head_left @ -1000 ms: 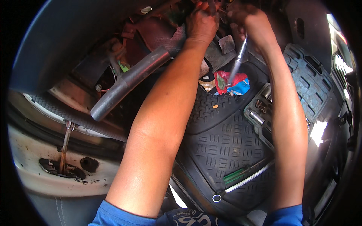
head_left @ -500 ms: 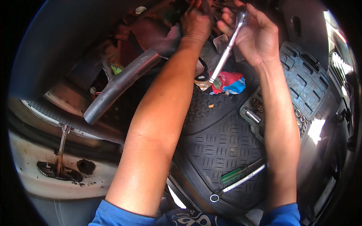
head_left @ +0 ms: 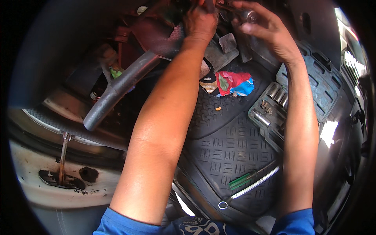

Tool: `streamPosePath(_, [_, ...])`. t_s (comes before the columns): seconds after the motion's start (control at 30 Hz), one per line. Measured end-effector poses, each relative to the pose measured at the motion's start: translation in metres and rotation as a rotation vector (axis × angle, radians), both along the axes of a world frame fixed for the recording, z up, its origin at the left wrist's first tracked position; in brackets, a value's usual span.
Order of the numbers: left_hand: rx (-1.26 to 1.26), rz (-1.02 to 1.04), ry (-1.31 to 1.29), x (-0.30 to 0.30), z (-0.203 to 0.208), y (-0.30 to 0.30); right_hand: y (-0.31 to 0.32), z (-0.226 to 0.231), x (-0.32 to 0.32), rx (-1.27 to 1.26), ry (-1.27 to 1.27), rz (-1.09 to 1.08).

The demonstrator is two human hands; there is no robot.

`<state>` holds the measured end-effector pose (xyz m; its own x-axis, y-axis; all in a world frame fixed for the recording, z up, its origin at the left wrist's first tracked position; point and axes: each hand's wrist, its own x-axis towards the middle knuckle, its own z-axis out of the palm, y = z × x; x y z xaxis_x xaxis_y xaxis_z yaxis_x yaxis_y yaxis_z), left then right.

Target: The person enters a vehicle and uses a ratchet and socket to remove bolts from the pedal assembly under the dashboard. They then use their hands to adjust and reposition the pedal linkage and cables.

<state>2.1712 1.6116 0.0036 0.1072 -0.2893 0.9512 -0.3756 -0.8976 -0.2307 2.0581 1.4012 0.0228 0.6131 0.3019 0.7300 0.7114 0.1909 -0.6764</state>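
Observation:
At the upper edge, my left hand (head_left: 201, 24) reaches in under the dark dashboard. Its fingers are curled and partly cut off by the frame, so what they grip is hidden. To its right, my right hand (head_left: 270, 29) has thumb and fingers around a shiny metal ratchet wrench (head_left: 243, 14), slightly smeared by motion. The wrench's round end faces me, while its other end runs up and left toward the left hand. Just below the hands are a pedal pad (head_left: 227, 43) and a crumpled red and blue wrapper (head_left: 237, 83) on the rubber floor mat (head_left: 223, 149).
An opened socket set case (head_left: 256, 105) with sockets lies right, partly behind my right forearm. A green-handled screwdriver (head_left: 241, 181) and a combination wrench (head_left: 250, 188) rest on the mat. A thick dark tube (head_left: 117, 94) slants across the left, above the door sill (head_left: 94, 139).
The ratchet wrench has swung from hanging down-left to pointing up toward the left hand. My right hand has turned, and its forearm has shifted right. The left hand stays about in place.

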Motion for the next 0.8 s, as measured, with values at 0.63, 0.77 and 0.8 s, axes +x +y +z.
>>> streamPosePath(0.63, [-0.053,-0.040,-0.008,-0.004,0.002,-0.009,-0.003,-0.018,-0.012,-0.054,0.686,0.432])
streamPosePath(0.77, [-0.039,0.010,0.013,-0.005,0.003,-0.007,0.049,-0.063,-0.028,-0.781,0.622,0.214])
streamPosePath(0.8, [-0.031,-0.027,-0.019,-0.004,0.005,-0.008,0.057,-0.070,-0.030,-0.943,0.585,0.211])
